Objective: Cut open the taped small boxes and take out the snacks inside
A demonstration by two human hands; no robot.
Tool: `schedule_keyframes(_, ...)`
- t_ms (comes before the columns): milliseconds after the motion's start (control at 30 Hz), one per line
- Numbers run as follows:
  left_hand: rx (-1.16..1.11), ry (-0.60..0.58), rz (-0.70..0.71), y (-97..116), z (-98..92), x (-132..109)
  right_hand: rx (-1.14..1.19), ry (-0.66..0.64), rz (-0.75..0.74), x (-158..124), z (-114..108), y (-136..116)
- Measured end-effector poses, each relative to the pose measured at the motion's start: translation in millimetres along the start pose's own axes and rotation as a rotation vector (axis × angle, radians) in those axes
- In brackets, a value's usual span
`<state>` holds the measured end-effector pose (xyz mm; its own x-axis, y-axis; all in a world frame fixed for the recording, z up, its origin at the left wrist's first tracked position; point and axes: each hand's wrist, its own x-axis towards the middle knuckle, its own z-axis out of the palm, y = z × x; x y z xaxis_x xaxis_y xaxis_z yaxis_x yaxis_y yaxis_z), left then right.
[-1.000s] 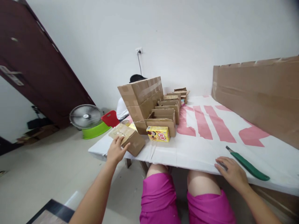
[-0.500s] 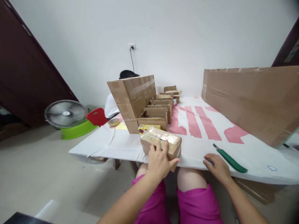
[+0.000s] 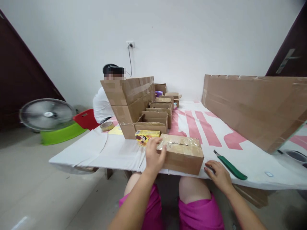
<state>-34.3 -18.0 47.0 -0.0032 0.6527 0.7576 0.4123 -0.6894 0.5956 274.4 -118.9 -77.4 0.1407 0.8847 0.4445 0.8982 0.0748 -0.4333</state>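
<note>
A taped cardboard box [image 3: 183, 155] lies flat at the table's front edge, its long side facing me. At its left end is my left hand [image 3: 153, 158], fingers apart and touching or just beside the box; the exact contact is unclear. Just behind that hand stands a small yellow printed carton [image 3: 144, 136]. My right hand [image 3: 218, 174] rests on the table edge to the right of the box, fingers loosely bent and holding nothing visible. Close beside it lies a green utility knife [image 3: 231, 167], its blade pointing away from me.
Stacked cardboard boxes [image 3: 130, 108] and open box compartments [image 3: 153, 119] run toward the wall. Behind them sits a person in white [image 3: 102, 103]. A large cardboard panel [image 3: 249, 107] stands at right. Tape rolls [image 3: 107, 126] lie on the white-covered table; a fan [image 3: 48, 114] stands left.
The cardboard box has turned and shifted right, now square to the edge. My left hand has moved from its front to its left end. The view has shifted, showing more of the other person.
</note>
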Motion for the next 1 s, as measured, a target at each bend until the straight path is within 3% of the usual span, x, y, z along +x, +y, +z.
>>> schedule_keyframes(67, -0.123, 0.036, -0.215, -23.6, 0.2, 7.5, -0.01, 0.0, 0.008, 0.3, 0.2, -0.7)
schedule_keyframes(133, -0.271, -0.045, -0.332, -43.1, 4.7, 5.4, -0.018, 0.002, 0.015, 0.5, 0.1, -1.3)
schedule_keyframes(300, -0.58, -0.16, -0.365, -65.2, 14.1, -17.9, -0.008, 0.011, 0.027, 1.1, -0.6, -2.6)
schedule_keyframes(400, -0.745, -0.244, -0.355, -69.2, 12.0, -23.7, 0.031, 0.014, 0.053, 2.4, -0.7, -4.3)
schedule_keyframes(500, -0.753, -0.268, -0.292, -69.7, 9.9, -24.8, 0.143, 0.018, 0.133, 5.7, -1.2, -6.4)
schedule_keyframes(633, -0.674, -0.279, -0.178, -62.5, 7.8, -26.3, 0.35, 0.007, 0.256, 15.7, -11.1, -13.2)
schedule_keyframes(767, -0.508, -0.283, -0.061, -54.9, 3.0, -25.6, 0.521, 0.155, 0.331, 33.6, -39.0, -35.9)
schedule_keyframes(900, -0.407, -0.279, -0.002, -49.0, 1.7, -25.8, 0.364, 0.247, 0.128, 58.2, -70.9, -79.6)
schedule_keyframes(1000, -0.413, -0.295, 0.012, -45.8, 4.7, -27.3, 0.225, 0.191, -0.122, 80.2, -83.5, -118.6)
